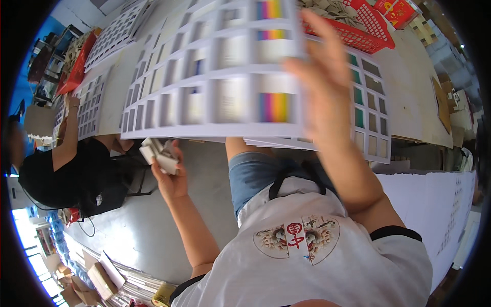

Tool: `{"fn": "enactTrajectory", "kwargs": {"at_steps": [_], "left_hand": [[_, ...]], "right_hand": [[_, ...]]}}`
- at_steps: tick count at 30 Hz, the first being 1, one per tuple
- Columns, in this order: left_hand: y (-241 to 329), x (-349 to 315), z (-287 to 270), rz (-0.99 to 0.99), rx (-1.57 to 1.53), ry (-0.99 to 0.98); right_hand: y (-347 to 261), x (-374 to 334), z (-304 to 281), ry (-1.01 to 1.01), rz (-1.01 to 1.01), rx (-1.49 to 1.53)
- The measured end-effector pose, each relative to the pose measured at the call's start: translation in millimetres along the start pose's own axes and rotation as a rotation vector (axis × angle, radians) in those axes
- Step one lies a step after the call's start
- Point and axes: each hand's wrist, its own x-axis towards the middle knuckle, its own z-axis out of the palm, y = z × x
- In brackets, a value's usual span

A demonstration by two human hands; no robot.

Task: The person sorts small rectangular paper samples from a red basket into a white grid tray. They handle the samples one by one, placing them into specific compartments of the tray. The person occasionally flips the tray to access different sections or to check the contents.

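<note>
My left hand (174, 176) is closed round several small greyish-white cardboard pieces (162, 155), below the table's near edge. In front of me lies a white sheet with rows of rectangular cut-out windows (220, 77); some windows show striped colour bars, others pale or dark backing. My right hand (327, 77) is at the sheet's right edge, thumb and fingers apart and smeared by motion. Whether it touches the sheet I cannot tell. Partly behind my right forearm is another windowed sheet (375, 110) with green and grey-brown openings.
A red plastic basket (381, 31) full of cardboard pieces stands at the far right, beside a red box (398, 11). At left a person in black (61, 174) works over another windowed sheet (92, 105), near a red bin (82, 64). More sheets (117, 33) are stacked far left.
</note>
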Motion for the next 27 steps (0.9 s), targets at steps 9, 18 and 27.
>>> {"fn": "enactTrajectory", "kwargs": {"at_steps": [9,18,27], "left_hand": [[6.8,-8.8,46.4,0.225,0.144,-0.010],[-137.1,-26.3,171.8,-0.058,0.705,-0.271],[-214.6,-45.7,201.3,-0.370,1.051,-0.351]], "right_hand": [[-82.4,-124.7,-263.7,0.380,0.191,-0.225],[-43.6,-121.1,-310.9,0.421,0.265,-0.924],[-45.3,-77.8,-171.8,-0.166,0.056,-0.592]]}}
